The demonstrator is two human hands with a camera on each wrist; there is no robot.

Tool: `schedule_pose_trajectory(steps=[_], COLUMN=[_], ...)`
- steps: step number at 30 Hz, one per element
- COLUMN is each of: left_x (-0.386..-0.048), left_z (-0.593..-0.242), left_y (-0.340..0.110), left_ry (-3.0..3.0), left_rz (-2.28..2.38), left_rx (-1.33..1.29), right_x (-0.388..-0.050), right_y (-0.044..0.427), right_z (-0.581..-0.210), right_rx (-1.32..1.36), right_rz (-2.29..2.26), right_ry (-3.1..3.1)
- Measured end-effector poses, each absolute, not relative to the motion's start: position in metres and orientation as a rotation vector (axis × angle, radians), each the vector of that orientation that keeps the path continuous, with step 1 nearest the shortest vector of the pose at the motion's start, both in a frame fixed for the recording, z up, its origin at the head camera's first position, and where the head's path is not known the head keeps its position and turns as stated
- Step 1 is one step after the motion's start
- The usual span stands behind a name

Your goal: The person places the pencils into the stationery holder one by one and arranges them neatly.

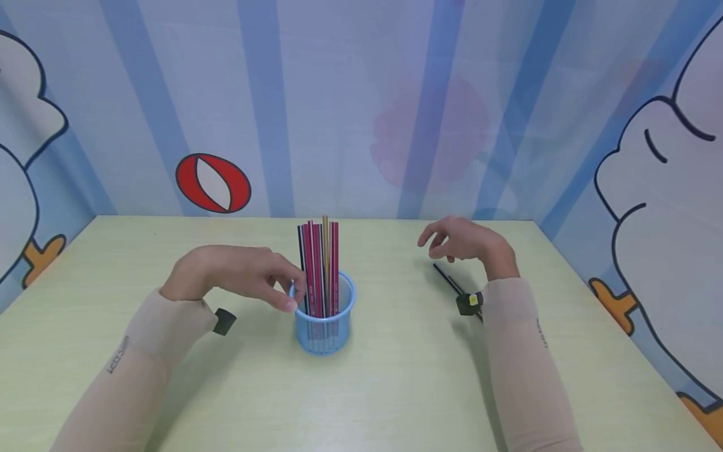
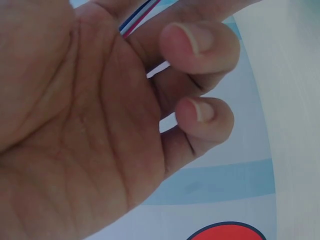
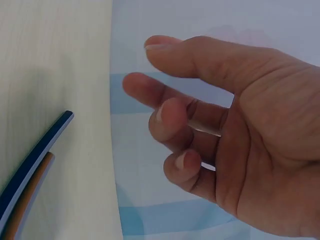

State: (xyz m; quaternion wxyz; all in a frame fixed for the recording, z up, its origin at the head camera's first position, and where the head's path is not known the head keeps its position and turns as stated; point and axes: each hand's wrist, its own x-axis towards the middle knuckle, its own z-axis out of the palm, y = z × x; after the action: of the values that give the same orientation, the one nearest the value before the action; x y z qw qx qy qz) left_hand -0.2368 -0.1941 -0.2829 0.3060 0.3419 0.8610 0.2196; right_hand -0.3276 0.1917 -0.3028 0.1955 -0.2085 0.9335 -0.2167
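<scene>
In the head view, a light-blue pen holder (image 1: 323,342) stands upright with several striped pencils (image 1: 319,263) in it, mostly magenta, dark and one gold. My left hand (image 1: 248,273) pinches its left rim, thumb outside and fingertips beside the pencils. Only a bit of the pencils (image 2: 137,19) shows past the left palm (image 2: 75,115) in the left wrist view; the thumb and index tips are hidden there. My right hand (image 1: 460,238) hovers over the table, loosely bent and holding nothing. Below it lie a dark blue pencil (image 3: 35,160) and an orange-brown pencil (image 3: 31,200), partly under the forearm.
The pale wooden table (image 1: 384,389) ends at a blue striped cloth backdrop (image 1: 339,113) with cartoon prints. A red oval print (image 1: 186,179) is on the cloth behind the left hand. Each wrist carries a small black camera (image 1: 469,304).
</scene>
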Motion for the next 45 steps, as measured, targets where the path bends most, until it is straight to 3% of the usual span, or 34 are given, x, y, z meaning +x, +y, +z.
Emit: schedule_pose_trajectory(steps=[13,45], left_x=[-0.237,-0.237], left_z=[-0.283,-0.282], left_y=[-0.195,-0.194], left_ry=[2.276,2.287], left_rz=[0.589,0.57], left_rx=[0.905,0.918], right_x=[-0.337,-0.338], right_y=[0.198,0.185], right_z=[-0.323,-0.341], right_rx=[-0.333,-0.397], right_rz=[-0.536,-0.407], right_ry=[2.571,2.648])
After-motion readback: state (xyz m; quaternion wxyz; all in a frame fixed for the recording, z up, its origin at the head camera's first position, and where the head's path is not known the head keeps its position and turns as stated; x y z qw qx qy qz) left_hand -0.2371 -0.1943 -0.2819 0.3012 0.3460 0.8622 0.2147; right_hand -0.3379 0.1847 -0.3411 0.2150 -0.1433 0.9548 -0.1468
